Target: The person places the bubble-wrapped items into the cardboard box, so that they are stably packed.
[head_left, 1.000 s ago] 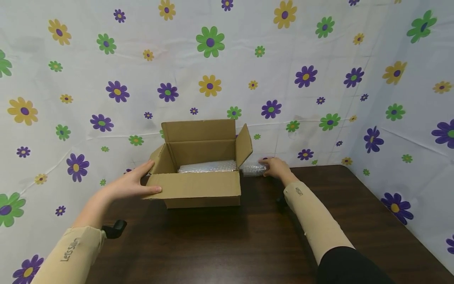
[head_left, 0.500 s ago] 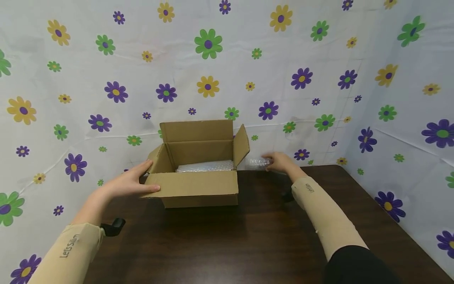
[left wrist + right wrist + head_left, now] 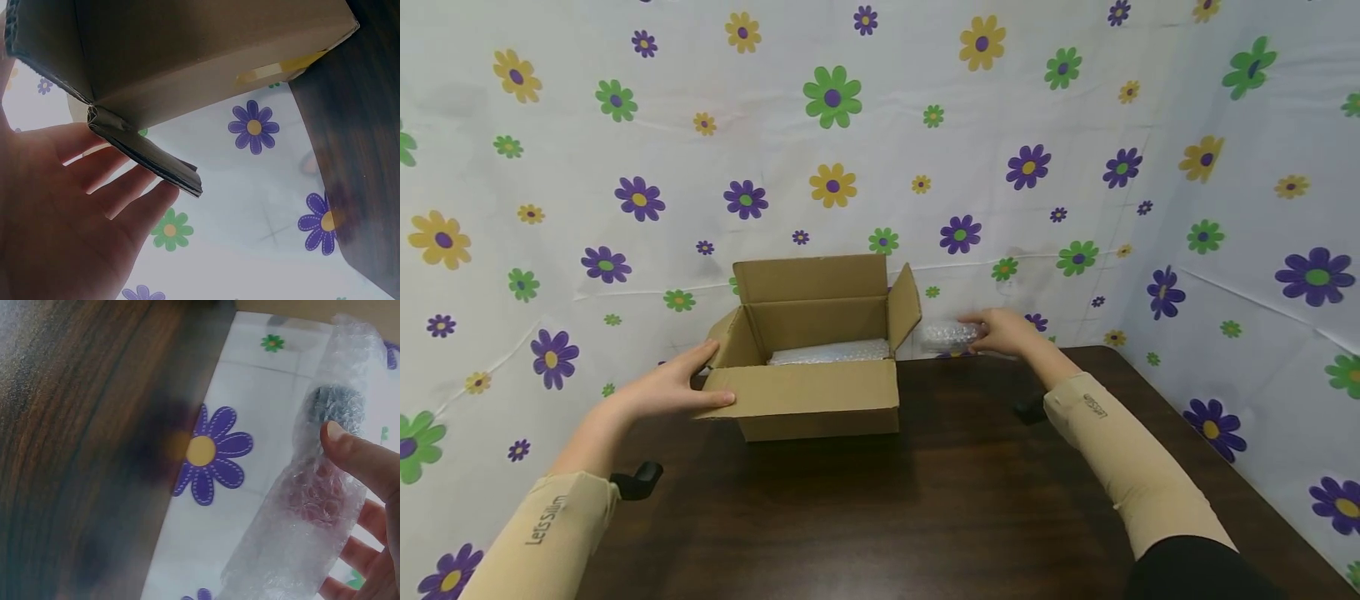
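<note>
An open cardboard box (image 3: 820, 392) stands on the dark table near the wall. My left hand (image 3: 658, 387) holds its left front corner, thumb on the front flap and fingers beyond the left flap; in the left wrist view, the fingers lie against a folded flap (image 3: 150, 156). Inside the box lies bubble wrap (image 3: 831, 352); whatever it covers is hidden. To the right of the box, my right hand (image 3: 1007, 332) grips a bubble-wrapped item (image 3: 312, 494) above the table's back edge. A dark end and a pinkish part show through the wrap.
The brown wooden table (image 3: 865, 517) ends against a white sheet (image 3: 880, 150) with printed flowers. A second sheet side (image 3: 1262, 250) closes off the right. The box's right flap (image 3: 904, 307) and back flap (image 3: 808, 279) stand up.
My right hand has lifted the bubble-wrapped item from the table beside the box and moved it a little right and up. The left hand stays on the box. The head view has shifted slightly.
</note>
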`<state>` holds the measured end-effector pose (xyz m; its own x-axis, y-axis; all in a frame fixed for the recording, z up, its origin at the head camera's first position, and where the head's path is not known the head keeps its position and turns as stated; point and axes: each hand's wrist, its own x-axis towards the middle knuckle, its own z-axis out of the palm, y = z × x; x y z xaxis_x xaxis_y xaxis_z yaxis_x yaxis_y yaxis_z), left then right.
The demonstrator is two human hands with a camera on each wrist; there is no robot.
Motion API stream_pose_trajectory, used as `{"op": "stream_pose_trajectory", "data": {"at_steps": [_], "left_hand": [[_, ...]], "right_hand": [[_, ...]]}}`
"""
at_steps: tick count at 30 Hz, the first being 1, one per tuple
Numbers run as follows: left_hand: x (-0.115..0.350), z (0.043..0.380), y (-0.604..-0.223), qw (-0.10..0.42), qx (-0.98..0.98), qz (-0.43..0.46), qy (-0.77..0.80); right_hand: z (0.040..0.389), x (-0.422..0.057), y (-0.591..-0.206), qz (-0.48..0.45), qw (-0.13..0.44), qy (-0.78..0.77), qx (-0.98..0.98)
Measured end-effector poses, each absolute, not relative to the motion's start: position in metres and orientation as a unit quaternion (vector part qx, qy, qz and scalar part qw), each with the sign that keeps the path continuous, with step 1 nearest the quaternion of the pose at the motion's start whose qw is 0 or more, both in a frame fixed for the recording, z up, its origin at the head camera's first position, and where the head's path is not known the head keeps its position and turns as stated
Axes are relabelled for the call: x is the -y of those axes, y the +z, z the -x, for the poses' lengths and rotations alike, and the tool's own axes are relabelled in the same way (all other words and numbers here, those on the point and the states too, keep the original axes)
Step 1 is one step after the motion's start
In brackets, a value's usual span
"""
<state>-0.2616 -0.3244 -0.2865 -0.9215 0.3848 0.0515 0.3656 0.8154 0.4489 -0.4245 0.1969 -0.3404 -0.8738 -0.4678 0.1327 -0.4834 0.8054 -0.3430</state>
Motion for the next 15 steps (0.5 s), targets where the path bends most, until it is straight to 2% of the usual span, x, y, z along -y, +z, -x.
{"op": "stream_pose_trajectory", "data": {"at_steps": [15], "left_hand": [[0.324, 0.259, -0.286, 0.024, -0.954, -0.187, 0.235]], "right_hand": [[0.399, -0.208, -0.322, -0.259, 0.046, 0.164, 0.951]]}}
